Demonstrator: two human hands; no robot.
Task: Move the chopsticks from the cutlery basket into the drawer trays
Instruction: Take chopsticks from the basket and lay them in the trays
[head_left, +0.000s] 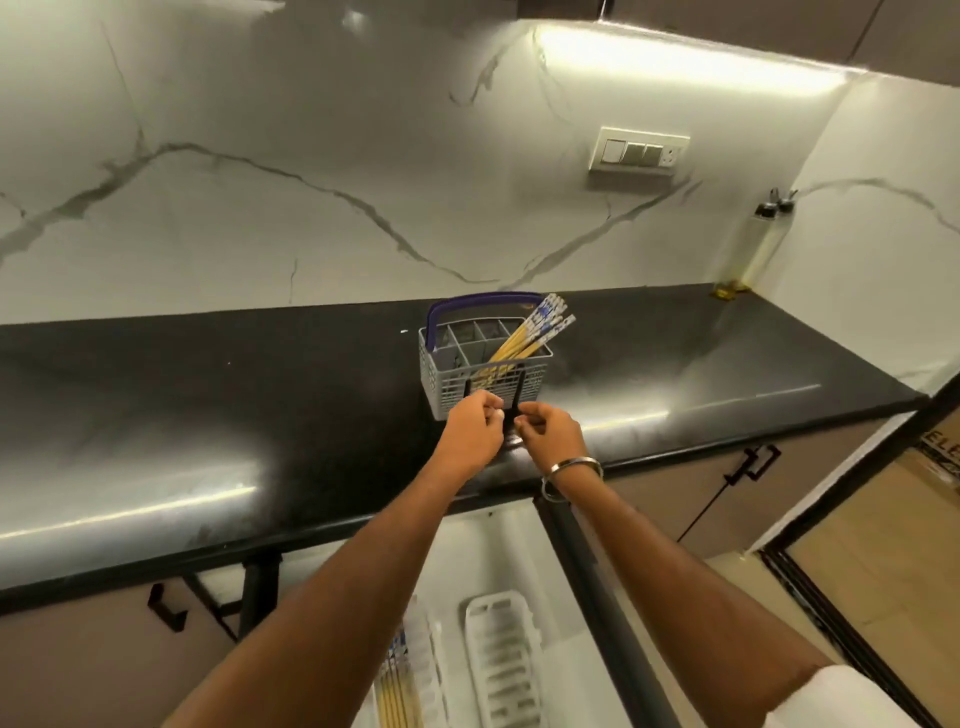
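Two hands meet at the worktop (156, 415) edge, just in front of the cutlery basket (485, 364). The left hand (475, 434) and right hand (550, 434) are both curled narrow, fingertips pinched; whether they hold anything cannot be told. Several chopsticks (530, 332) lean in the basket's right rear compartment, beyond and above both hands, not touching them. More chopsticks (397, 691) lie in the drawer tray (498, 670) below. Risk: a pull on the slanted sticks could tip the light basket or scatter loose sticks onto the worktop.
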